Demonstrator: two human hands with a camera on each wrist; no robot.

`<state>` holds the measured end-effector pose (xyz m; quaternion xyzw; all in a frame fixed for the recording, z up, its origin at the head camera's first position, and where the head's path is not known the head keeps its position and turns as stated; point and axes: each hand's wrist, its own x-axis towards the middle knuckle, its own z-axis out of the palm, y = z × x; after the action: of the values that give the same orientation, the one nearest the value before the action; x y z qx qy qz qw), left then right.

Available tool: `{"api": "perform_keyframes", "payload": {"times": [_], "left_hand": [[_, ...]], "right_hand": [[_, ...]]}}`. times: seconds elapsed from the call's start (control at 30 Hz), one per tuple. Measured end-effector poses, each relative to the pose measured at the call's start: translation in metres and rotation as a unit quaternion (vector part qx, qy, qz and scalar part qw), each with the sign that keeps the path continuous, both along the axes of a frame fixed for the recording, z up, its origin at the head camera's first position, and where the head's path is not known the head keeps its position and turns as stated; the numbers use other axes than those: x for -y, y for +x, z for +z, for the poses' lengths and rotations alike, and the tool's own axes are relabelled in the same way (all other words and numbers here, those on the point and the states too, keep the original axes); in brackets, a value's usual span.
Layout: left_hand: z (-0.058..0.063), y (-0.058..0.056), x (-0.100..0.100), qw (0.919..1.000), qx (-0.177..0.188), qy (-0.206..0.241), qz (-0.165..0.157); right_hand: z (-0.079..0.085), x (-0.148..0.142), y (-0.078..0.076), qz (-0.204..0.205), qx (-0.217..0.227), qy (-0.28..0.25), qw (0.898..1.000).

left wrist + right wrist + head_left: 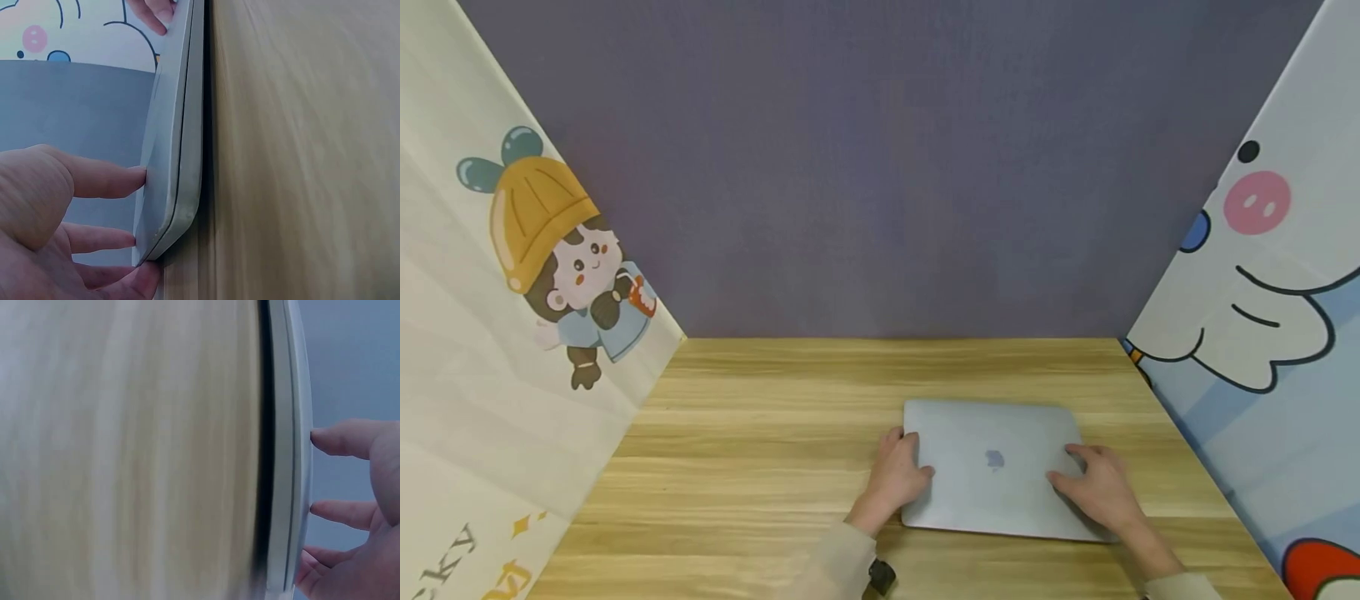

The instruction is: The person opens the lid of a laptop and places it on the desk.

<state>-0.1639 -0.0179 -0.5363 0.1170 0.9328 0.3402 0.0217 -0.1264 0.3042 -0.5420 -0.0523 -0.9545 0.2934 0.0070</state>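
Note:
A closed silver laptop (pixel 1000 483) with an apple logo on its lid lies flat over the wooden table, right of the middle. My left hand (pixel 896 472) grips its left side, thumb on the lid and the other fingers at the edge. In the left wrist view, the lower fingertips (pixel 147 278) curl round the laptop's corner. On the opposite side my right hand (pixel 1099 483) holds the right edge, with thumb and index fingertip on the lid. The right wrist view shows its lower fingers (pixel 309 572) at the laptop's side, partly hidden.
The wooden table (pixel 737 467) extends left of the laptop and behind it. A dark grey panel (pixel 880 167) stands at the back. Cartoon-printed sheets flank the table at left (pixel 467 333) and right (pixel 1300 433). A dark strip shows under the laptop's front edge.

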Motion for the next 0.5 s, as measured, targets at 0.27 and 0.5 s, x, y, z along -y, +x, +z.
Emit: {"api": "perform_keyframes", "payload": {"times": [0.27, 0.5], "left_hand": [[0.003, 0.002, 0.013, 0.9998, 0.016, -0.015, 0.006], [0.001, 0.001, 0.025, 0.9997, 0.017, -0.016, 0.01]], "right_hand": [[0.003, 0.014, 0.001, 0.0, 0.009, -0.005, 1.0], [0.004, 0.027, 0.001, 0.001, 0.01, 0.002, 1.0]]}}
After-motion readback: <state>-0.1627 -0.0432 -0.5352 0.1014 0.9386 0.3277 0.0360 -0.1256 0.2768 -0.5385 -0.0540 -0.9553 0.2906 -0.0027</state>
